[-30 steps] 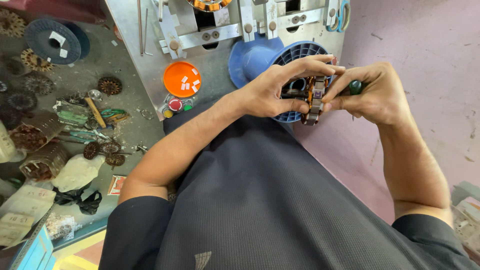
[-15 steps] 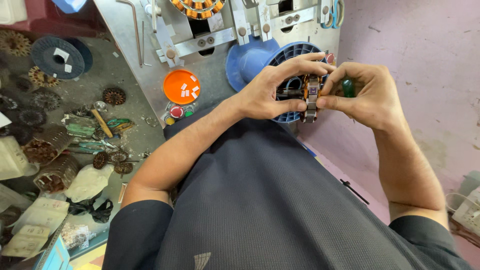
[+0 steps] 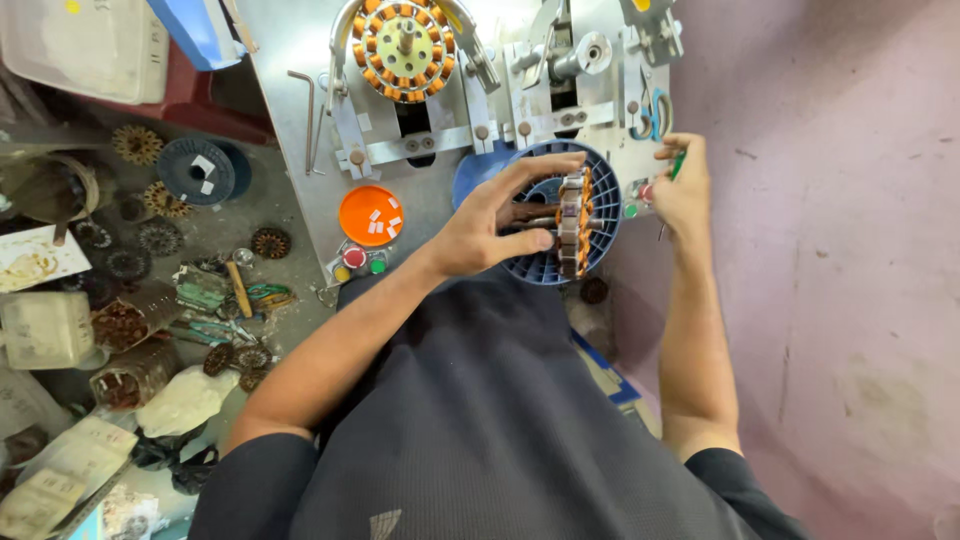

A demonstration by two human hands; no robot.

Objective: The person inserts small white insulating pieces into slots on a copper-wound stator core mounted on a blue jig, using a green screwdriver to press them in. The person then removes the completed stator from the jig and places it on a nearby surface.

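A round metal part with orange wire (image 3: 573, 222) is pinched by the left hand (image 3: 487, 225) over a blue basket (image 3: 605, 215). A small green tool (image 3: 677, 165) is gripped by the right hand (image 3: 683, 190), far right

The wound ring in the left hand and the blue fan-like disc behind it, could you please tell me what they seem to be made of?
The wound ring looks like stacked grey steel, matt, with glossy orange-brown copper wire coiled on its teeth. The blue disc appears to be moulded plastic, going by its even colour and thin ribs. The left hand grips the ring.
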